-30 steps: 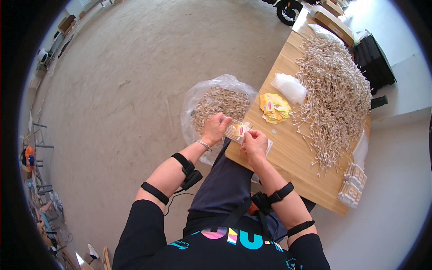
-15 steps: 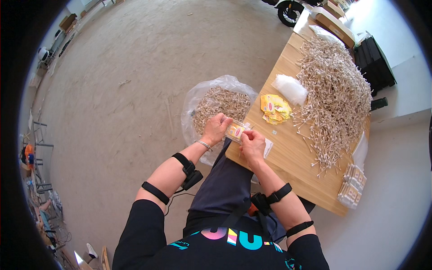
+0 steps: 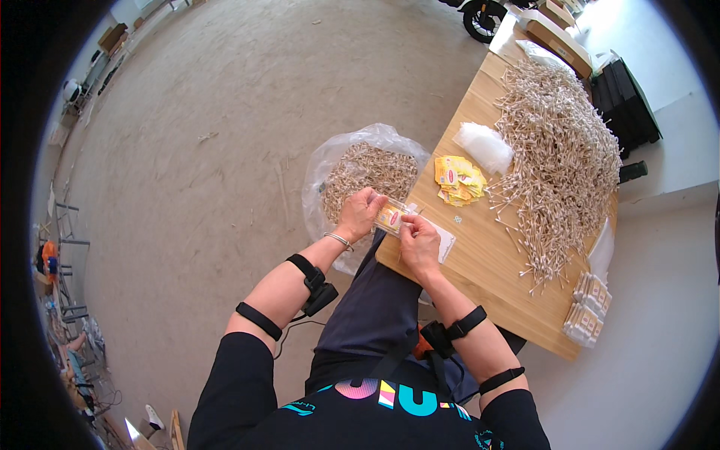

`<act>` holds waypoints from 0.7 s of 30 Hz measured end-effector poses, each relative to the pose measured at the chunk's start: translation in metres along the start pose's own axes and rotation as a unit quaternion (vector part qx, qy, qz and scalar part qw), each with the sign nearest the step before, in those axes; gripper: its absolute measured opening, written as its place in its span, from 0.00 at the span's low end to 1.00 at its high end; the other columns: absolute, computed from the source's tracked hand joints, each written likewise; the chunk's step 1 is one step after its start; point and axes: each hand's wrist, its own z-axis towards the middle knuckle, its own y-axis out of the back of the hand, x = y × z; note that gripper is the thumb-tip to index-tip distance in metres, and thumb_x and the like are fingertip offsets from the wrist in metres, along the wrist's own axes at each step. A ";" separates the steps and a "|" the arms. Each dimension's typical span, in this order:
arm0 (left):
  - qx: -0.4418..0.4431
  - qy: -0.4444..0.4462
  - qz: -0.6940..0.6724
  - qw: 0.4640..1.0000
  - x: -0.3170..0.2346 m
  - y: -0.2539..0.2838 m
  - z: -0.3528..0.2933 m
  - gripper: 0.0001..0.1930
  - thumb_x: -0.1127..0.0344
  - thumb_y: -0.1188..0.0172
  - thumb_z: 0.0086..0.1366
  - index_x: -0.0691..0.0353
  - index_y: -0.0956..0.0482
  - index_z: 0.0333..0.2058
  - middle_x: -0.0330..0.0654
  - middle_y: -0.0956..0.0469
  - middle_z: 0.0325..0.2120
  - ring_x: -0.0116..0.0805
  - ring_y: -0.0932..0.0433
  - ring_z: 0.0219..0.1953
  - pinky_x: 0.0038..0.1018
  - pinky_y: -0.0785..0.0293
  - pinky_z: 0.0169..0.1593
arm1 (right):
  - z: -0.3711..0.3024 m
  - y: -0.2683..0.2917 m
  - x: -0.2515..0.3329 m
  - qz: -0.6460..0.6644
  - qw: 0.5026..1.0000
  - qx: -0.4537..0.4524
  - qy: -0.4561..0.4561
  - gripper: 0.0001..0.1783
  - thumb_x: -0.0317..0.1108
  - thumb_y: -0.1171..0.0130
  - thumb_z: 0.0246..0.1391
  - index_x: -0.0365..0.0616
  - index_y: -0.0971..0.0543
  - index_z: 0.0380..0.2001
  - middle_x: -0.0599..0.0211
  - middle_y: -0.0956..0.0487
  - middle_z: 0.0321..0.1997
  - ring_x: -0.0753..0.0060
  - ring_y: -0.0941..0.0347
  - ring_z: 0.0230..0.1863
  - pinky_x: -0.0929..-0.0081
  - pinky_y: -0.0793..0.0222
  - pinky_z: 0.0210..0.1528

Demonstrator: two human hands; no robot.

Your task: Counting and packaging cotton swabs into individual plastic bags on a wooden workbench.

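Observation:
Over the table's near left corner I hold a small clear packet of cotton swabs (image 3: pixel 390 217) with a yellow card inside. My left hand (image 3: pixel 359 214) is closed round its left end. My right hand (image 3: pixel 420 243) pinches at its right end, the fingers partly covering the edge there. A white sheet of paper (image 3: pixel 446 244) lies on the tabletop beside my right hand. Just beyond is a pile of yellow cards (image 3: pixel 457 180), with a stack of clear plastic bags (image 3: pixel 484 148) behind it.
A large heap of loose cotton swabs (image 3: pixel 559 157) covers the right of the wooden table (image 3: pixel 495 277). Filled packets (image 3: pixel 587 311) are stacked at the near right edge. On the floor left of the table stands a clear bag of swabs (image 3: pixel 367 172). Black crates (image 3: pixel 626 105) stand behind.
My right hand has shifted slightly, its fingers changing position at the packet's right end. More of the white paper shows beside it. My left hand keeps its hold.

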 end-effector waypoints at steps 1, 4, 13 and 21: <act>-0.001 0.003 0.012 1.000 -0.002 -0.002 0.002 0.15 0.57 0.42 0.60 0.65 0.25 0.26 0.44 0.24 0.19 0.32 0.28 0.22 0.30 0.31 0.28 | 0.001 0.003 0.000 -0.030 0.999 -0.008 0.028 0.11 0.30 0.45 0.49 0.39 0.21 0.35 0.58 0.23 0.24 0.64 0.26 0.26 0.69 0.30 0.33; 0.004 0.002 0.038 0.999 0.001 -0.006 0.007 0.14 0.57 0.42 0.59 0.65 0.25 0.26 0.44 0.23 0.20 0.32 0.27 0.23 0.30 0.31 0.29 | 0.001 0.004 -0.002 -0.019 0.998 -0.024 0.049 0.11 0.30 0.44 0.48 0.39 0.21 0.36 0.57 0.24 0.25 0.61 0.26 0.27 0.67 0.30 0.33; -0.012 0.028 0.033 0.999 0.004 0.007 0.006 0.16 0.54 0.42 0.59 0.64 0.24 0.33 0.46 0.23 0.24 0.44 0.25 0.28 0.34 0.29 0.36 | 0.086 0.105 -0.033 -0.272 0.936 -0.184 0.126 0.20 0.32 0.44 0.49 0.44 0.25 0.48 0.54 0.31 0.53 0.55 0.34 0.51 0.65 0.37 0.53; -0.099 -0.197 0.259 0.940 -0.054 -0.016 0.000 0.21 0.66 0.39 0.51 0.58 0.29 0.46 0.45 0.33 0.51 0.46 0.39 0.56 0.40 0.48 0.59 | 0.111 0.160 -0.062 -0.419 0.904 -0.075 0.038 0.26 0.51 0.53 0.56 0.60 0.33 0.58 0.61 0.47 0.68 0.53 0.57 0.69 0.52 0.65 0.68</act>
